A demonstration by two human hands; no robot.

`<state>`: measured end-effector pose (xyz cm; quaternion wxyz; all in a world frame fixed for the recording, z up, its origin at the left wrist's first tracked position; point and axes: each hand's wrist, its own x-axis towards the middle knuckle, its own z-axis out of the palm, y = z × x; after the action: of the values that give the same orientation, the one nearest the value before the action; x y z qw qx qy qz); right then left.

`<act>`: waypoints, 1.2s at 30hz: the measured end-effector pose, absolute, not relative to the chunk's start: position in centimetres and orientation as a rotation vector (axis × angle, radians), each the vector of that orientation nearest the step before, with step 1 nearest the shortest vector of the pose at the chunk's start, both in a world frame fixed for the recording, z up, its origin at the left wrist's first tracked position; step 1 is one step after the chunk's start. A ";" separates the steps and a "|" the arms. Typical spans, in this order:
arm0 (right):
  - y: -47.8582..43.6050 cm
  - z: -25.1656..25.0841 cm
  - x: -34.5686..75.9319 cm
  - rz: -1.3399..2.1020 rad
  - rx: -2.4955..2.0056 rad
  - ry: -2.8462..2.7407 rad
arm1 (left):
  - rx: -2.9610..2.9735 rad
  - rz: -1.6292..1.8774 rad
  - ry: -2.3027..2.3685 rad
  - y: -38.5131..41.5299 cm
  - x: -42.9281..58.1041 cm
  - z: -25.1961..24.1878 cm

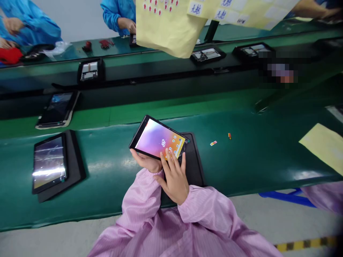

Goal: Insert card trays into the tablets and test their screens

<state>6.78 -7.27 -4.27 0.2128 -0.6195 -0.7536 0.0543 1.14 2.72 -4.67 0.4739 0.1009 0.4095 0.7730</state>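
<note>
A black tablet point(158, 137) with a lit pink and orange home screen is tilted above a black foam tray point(193, 157) on the green bench. My left hand point(146, 161) grips the tablet from below at its near left edge. My right hand point(173, 175) rests on the tablet's near right side, its fingers stretched out and touching the screen near the app icons. Both arms wear pink sleeves.
A second tablet point(49, 162) lies on a black tray at the left, another point(57, 109) behind it on the belt. Small labels point(213, 143) lie to the right, a yellow sheet point(324, 146) at far right. Yellow paper point(171, 26) hangs overhead. Blue-sleeved people work across the line.
</note>
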 end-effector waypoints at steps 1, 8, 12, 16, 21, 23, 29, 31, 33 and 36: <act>-7.3 -4.1 7.1 0.145 -1.695 -2.084 | 0.251 1.879 0.984 2.7 1.1 -4.6; -2.7 -1.5 12.3 -0.094 -1.503 -1.991 | 0.318 1.660 0.816 3.1 0.1 -4.3; -0.2 -0.7 13.4 -0.173 -1.366 -2.234 | 0.383 1.540 0.759 3.4 -0.1 -4.2; -0.6 -1.3 12.3 -0.129 -1.382 -2.435 | 0.398 1.441 0.789 3.3 -0.2 -4.3; -3.9 -2.8 12.3 -0.047 -1.498 -2.473 | 0.409 1.356 0.807 3.3 -0.3 -4.4; -5.4 -3.4 12.7 -0.021 -1.520 -2.486 | 0.408 1.357 0.799 3.3 -0.3 -4.5; -8.3 -4.7 13.8 0.012 -1.560 -2.509 | 0.411 1.340 0.819 3.3 -0.2 -4.7; -8.6 -4.6 13.9 0.005 -1.555 -2.507 | 0.406 1.313 0.809 3.2 -0.1 -4.8; -8.9 -4.3 14.3 -0.008 -1.523 -2.509 | 0.400 1.271 0.790 3.2 -0.1 -4.7; -9.4 -3.8 15.5 -0.011 -1.456 -2.488 | 0.393 1.222 0.755 3.4 -0.3 -4.5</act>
<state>15.47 -9.36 -3.78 0.1289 -0.5009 -0.8558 -0.0037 -0.34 3.40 -4.50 0.7354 0.1790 0.3437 0.5560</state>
